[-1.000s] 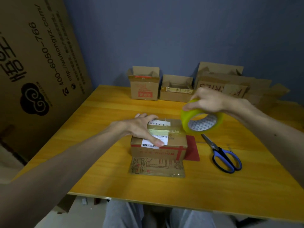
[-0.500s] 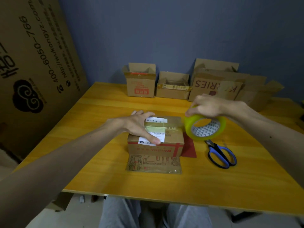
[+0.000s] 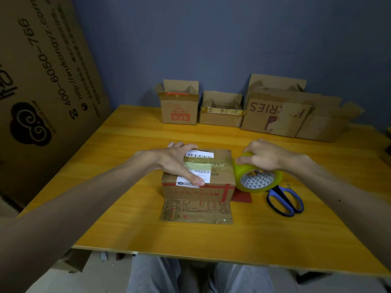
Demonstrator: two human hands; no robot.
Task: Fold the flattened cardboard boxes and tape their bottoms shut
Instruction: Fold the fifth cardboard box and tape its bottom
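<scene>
Box: The small box (image 3: 220, 166) stands in the middle of the table (image 3: 127, 187). Its flaps are folded shut on top. I think this top side is its bottom. One loose flap (image 3: 196, 210) lies flat on the table just in front of the box.
Left hand: The left hand (image 3: 177, 163) lies flat on the left part of the box top. Its fingers are straight and press the flaps down. It holds nothing.
Right hand: The right hand (image 3: 264, 157) is just right of the box. Its fingers curl over the top of the tape roll (image 3: 257, 182) and hold it.
Tape roll: The yellow roll stands on its edge, right up against the right side of the box. I cannot tell if any tape is stuck across the seam yet.
Scissors: The scissors (image 3: 284, 199) lie on the table right of the box, past the roll. No hand touches them.
Done: Behind the box, well apart from it, a row of boxes (image 3: 179, 104) stands already folded up. This box looks folded too.
Left to do: The tape likely needs to go across the flaps and then be cut. I cannot see if more flat boxes wait.
</scene>
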